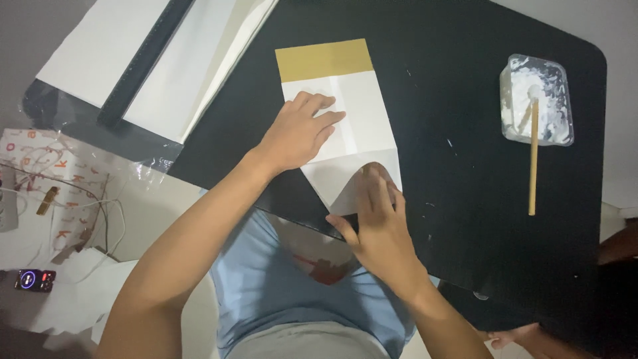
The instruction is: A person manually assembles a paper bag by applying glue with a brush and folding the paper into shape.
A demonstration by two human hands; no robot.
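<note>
While the left hand lies flat, fingers spread, pressing the white folded paper onto the black desk, the right hand presses open fingers on its folded lower corner. Neither grip closes around anything.

Your left hand lies flat, fingers spread, on the white folded paper, pressing down its left part. Your right hand rests on the paper's near end, fingertips on the corner that is folded into a slanted edge. The paper has a mustard-yellow band at its far end and lies on the black table. To the right, well apart, a clear plastic tub of white paste holds a wooden stick. At the far left lies a stack of white sheets crossed by a black ruler.
</note>
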